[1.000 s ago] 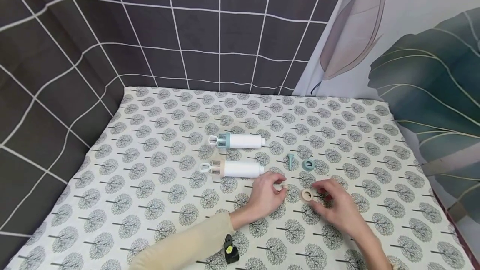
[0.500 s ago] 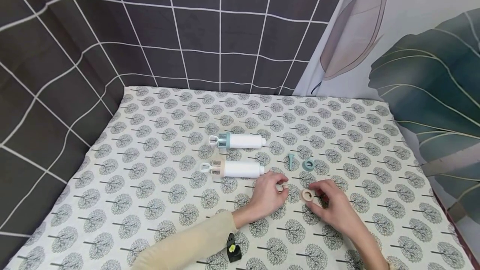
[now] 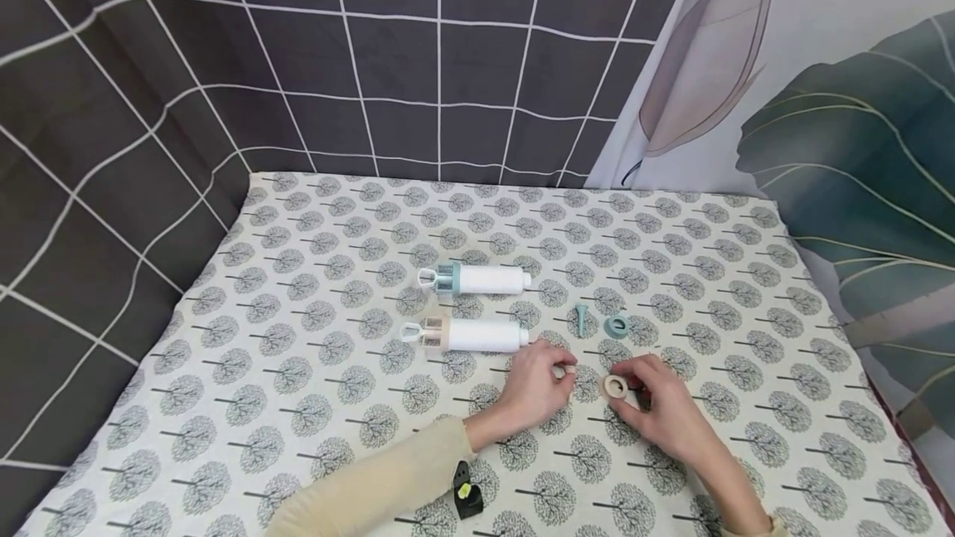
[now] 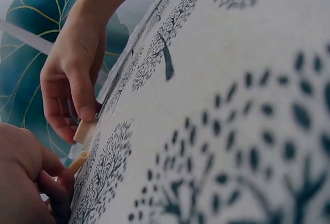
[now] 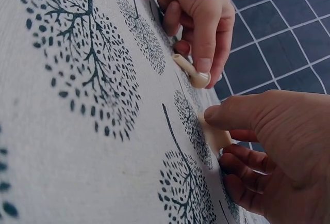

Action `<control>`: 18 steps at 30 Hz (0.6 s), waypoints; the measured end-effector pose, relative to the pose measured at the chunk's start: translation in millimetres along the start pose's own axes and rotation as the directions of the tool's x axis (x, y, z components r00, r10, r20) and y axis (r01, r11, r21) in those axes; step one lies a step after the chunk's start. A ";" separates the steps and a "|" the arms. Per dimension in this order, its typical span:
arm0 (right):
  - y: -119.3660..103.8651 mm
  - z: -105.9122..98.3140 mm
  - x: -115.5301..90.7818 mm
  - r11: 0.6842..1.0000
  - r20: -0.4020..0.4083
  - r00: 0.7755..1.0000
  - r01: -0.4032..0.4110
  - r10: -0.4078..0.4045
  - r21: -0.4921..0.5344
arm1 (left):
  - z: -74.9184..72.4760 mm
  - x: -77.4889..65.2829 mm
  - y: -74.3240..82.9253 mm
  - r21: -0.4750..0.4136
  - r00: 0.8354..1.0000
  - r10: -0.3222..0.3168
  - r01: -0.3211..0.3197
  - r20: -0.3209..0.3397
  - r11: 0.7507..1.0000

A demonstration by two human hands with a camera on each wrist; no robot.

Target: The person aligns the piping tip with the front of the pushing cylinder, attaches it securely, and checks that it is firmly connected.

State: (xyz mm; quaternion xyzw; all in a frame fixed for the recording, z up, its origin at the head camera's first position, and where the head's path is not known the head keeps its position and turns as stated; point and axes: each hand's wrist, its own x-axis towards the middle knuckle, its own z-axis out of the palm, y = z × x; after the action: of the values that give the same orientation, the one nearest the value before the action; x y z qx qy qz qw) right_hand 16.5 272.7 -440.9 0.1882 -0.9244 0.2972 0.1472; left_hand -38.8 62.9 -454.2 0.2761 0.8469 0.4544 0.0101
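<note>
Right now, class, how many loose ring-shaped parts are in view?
2: the beige ring, held by the right hand, and the teal ring, on the cloth beside the teal peg.

Tubes (image 3: pixel 487 336), rings (image 3: pixel 608 389), pegs (image 3: pixel 581 319) (two each)

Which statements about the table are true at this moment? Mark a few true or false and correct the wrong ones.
1. The right hand grips the beige ring. True.
2. The left hand holds nothing. False: the left hand pinches the beige pin.
3. The beige ring and beige pin are joined. False: they are apart.
4. The teal-collared cylinder and beige-collared cylinder lie on their sides. True.
5. The beige-collared cylinder lies farther from the person. False: the teal-collared cylinder does.
6. Neither hand touches the teal pin or teal ring. True.
</note>
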 end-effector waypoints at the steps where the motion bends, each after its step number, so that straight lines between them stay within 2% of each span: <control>1: -0.1 0.2 0.1 1.000 0.002 1.000 -0.003 0.003 0.001 | -0.2 0.0 0.1 0.002 1.000 -0.003 0.003 0.003 1.000; 12: -0.6 2.0 0.9 0.998 0.032 0.998 -0.052 0.050 0.037 | -2.4 -0.6 3.2 -0.039 0.998 -0.050 0.052 0.044 0.998; 18: -1.2 1.3 1.1 0.997 0.032 0.998 -0.059 0.058 0.051 | -3.2 -1.8 2.9 -0.031 0.999 -0.036 0.037 0.031 0.999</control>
State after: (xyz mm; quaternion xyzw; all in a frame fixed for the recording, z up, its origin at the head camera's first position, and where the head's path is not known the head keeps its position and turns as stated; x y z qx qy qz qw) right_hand 15.9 270.7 -440.9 0.1694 -0.9236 0.3226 0.1193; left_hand -36.8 60.8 -450.5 0.2670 0.8443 0.4633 0.0356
